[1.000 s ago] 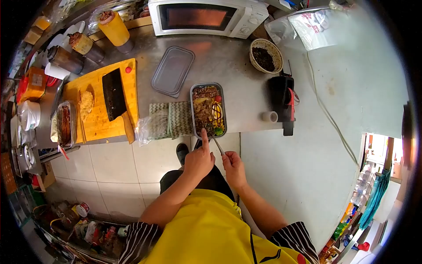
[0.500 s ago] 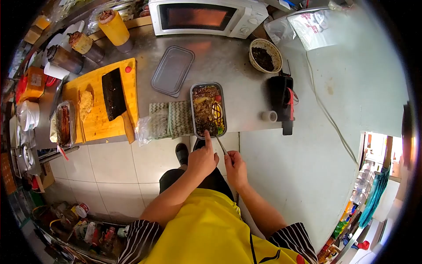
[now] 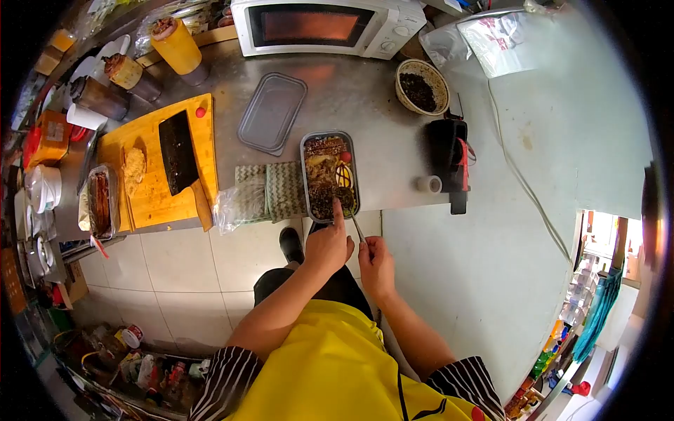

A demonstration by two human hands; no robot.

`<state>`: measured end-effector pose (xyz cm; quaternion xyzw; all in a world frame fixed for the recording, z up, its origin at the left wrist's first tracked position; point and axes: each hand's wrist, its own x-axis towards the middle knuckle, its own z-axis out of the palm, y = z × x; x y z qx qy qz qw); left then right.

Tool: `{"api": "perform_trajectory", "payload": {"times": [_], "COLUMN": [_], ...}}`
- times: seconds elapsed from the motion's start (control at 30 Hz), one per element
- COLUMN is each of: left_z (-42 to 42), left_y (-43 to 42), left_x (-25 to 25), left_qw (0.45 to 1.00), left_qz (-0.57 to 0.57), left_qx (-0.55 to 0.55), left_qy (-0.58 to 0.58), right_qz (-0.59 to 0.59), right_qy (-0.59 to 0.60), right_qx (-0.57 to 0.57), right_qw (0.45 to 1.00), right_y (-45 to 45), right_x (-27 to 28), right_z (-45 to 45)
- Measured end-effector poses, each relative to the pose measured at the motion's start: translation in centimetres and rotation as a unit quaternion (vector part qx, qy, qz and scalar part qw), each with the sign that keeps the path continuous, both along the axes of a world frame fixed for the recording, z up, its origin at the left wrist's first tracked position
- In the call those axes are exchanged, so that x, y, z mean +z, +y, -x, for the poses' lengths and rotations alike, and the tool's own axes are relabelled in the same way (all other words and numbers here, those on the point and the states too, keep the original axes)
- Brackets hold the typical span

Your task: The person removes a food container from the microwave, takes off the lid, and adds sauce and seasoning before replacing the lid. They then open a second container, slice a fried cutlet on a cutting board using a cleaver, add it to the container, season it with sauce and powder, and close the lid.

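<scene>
A black takeaway container [image 3: 304,172] of food sits at the counter's front edge, holding brown glazed pieces, a small red ball, a yellow-white piece with dark stripes and dark crumbs. My left hand [image 3: 327,247] reaches over its near end, index finger stretched out onto the dark crumbs and the other fingers curled. Nothing shows in that hand. My right hand [image 3: 378,268] is closed around the handle of a thin metal utensil [image 3: 357,227]. Its tip meets the near right corner of the container, where the food and rim hide its shape.
Beyond the container lies a plastic lid [image 3: 272,112]; a folded patterned cloth [image 3: 284,189] is to its left. A cleaver [image 3: 179,153] rests on the yellow cutting board [image 3: 151,189]. A bowl of dark crumbs [image 3: 444,88] and a microwave [image 3: 309,52] stand farther back.
My left index finger has shifted slightly right across the near end of the food. More dark crumbs show to its left. My right hand keeps its hold on the utensil, nearly still.
</scene>
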<state>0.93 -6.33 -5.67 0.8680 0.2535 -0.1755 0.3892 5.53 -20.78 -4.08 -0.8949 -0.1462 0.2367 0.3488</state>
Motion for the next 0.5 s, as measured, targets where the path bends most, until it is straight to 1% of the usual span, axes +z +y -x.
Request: {"api": "perform_trajectory", "payload": {"times": [0.13,0.23,0.33,0.47,0.5], "left_z": [-0.6,-1.6,-2.2,-2.8,-2.9], "left_y": [-0.9,-0.8,-0.7,-0.1,0.2], "left_x": [-0.2,-0.1,0.3,-0.3,0.5], "left_qw": [0.991,0.994,0.991,0.995,0.995], "left_qz": [-0.032,-0.036,-0.041,-0.032,-0.034], "left_qx": [-0.040,-0.049,-0.033,-0.024,-0.024], "left_qy": [-0.120,-0.085,-0.123,-0.094,-0.090], "right_qz": [0.000,0.012,0.026,0.064,0.067], "right_qy": [-0.014,-0.053,-0.111,-0.197,-0.218], "right_qx": [-0.009,0.002,0.035,0.092,0.104], "right_qw": [1.000,0.999,0.993,0.974,0.968], "right_y": [-0.4,-0.2,0.1,0.6,0.7], "right_x": [-0.1,0.5,0.8,0.7,0.4], "right_z": [-0.4,-0.9,-1.7,-2.7,-2.9]}}
